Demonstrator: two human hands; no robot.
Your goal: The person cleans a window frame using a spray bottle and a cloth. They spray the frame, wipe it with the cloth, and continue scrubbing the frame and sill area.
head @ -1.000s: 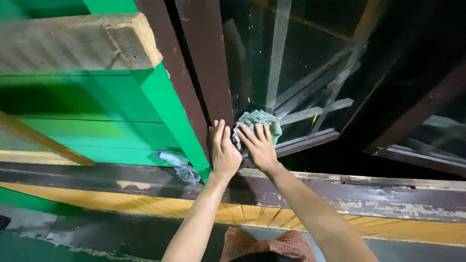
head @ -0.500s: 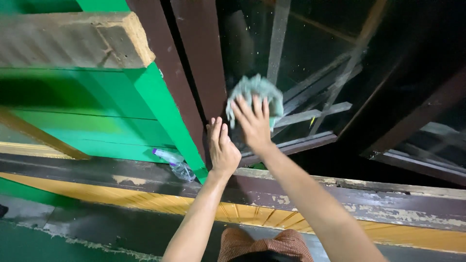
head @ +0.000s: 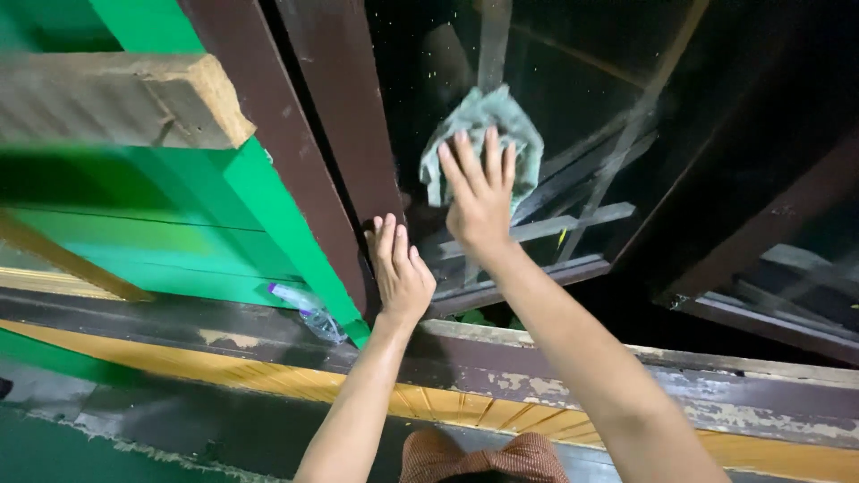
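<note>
Head view is showing, nearest, a peeling brown sill (head: 626, 376), with a spray bottle (head: 304, 311) lying on it at left. Above it, the left hand (head: 400, 273) is resting flat, fingers together, against the dark brown window frame (head: 344, 134). Farther up, the right hand (head: 479, 192) is pressing, fingers spread, a green cloth (head: 488, 125) onto the glass pane (head: 573, 89). The cloth is looking soft, light and limp, likely best bunched under the palm.

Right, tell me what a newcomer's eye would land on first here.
First the right hand, spread flat and pressing a crumpled grey-green cloth against the dark window glass at upper centre. Next the left hand, laid flat on the brown window frame just below it. Then the bright green wall at left, with a small spray bottle lying on the sill.
</note>
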